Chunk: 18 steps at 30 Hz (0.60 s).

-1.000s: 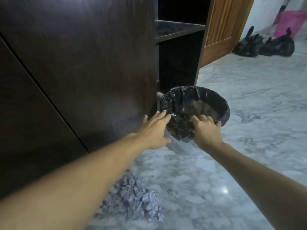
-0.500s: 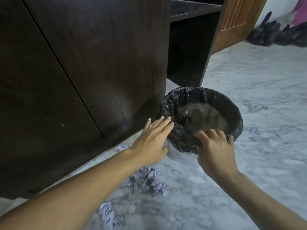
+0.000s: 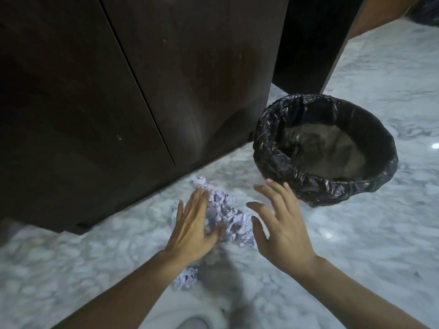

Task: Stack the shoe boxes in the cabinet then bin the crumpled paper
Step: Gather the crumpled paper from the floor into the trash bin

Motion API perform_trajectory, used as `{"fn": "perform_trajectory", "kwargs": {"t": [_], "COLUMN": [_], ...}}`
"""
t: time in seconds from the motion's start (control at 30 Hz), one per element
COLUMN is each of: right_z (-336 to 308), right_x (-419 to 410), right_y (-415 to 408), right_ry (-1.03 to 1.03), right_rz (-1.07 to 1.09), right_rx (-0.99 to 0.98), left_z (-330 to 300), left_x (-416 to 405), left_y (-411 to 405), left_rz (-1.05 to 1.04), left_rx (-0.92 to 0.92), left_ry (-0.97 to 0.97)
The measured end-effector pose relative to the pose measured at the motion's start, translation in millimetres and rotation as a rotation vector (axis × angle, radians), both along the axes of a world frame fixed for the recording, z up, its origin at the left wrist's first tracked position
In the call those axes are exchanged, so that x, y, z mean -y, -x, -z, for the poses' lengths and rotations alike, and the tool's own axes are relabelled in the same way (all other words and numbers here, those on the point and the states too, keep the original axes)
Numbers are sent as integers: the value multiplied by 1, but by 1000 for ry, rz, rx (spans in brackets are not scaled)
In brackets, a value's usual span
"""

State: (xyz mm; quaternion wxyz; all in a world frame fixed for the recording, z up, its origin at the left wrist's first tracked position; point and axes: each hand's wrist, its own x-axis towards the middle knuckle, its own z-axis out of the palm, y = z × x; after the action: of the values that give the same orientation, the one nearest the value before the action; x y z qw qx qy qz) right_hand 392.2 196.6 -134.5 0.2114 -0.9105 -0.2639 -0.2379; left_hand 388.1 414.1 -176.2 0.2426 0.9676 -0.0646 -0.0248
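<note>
Two hands reaching down over the marble floor (image 3: 356,233), both spread wide and holding nothing. Left hand (image 3: 192,229) hovering flat, palm down, fingers (image 3: 198,200) straight and close together, lying over the near-left part of the crumpled paper (image 3: 225,217); impossible to tell whether touching the paper or just above it. Right hand (image 3: 282,224) hanging beside it, fingers (image 3: 273,193) fanned apart and slightly bent, thumb turned inward toward the paper, gripping nothing.

Crumpled paper lying as a pale lilac heap on the floor, between the two hands and just ahead of the left fingertips, with one small ball a little beyond those fingertips, close to the cabinet's foot. Another crumpled scrap (image 3: 186,277) showing behind the left wrist, partly hidden by the forearm.

Bin (image 3: 268,148) lined with a black plastic bag standing just beyond and to the right of the right fingertips, mouth open and facing up, the bag's near rim almost meeting those fingertips. Something grey-brown and dull lying at the bottom of the liner, too dim to name.

Dark wooden cabinet (image 3: 190,67) rising past the left fingers, doors closed, a thin seam running between them; an open dark compartment sitting farther off, beyond the bin. Shoe boxes out of sight
</note>
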Motion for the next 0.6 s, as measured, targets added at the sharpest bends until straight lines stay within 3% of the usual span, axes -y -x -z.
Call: {"fn": "perform_trajectory", "kwargs": {"t": [0.1, 0.33, 0.47, 0.6], "right_z": [37, 89, 104, 113], "right_x": [-3, -8, -22, -34], "right_y": [-2, -4, -7, -10], "right_ry": [31, 273, 302, 292], "right_rz": [-71, 24, -7, -24], "right_rx": [-178, -774, -862, -797], "left_z": [27, 72, 93, 96], "left_x": [-22, -37, -38, -34], "left_y": [31, 86, 87, 60], "left_rz": [-75, -233, -220, -225], "left_rx": [-69, -285, -289, -232], "left_ry": [-56, -85, -127, -152]}}
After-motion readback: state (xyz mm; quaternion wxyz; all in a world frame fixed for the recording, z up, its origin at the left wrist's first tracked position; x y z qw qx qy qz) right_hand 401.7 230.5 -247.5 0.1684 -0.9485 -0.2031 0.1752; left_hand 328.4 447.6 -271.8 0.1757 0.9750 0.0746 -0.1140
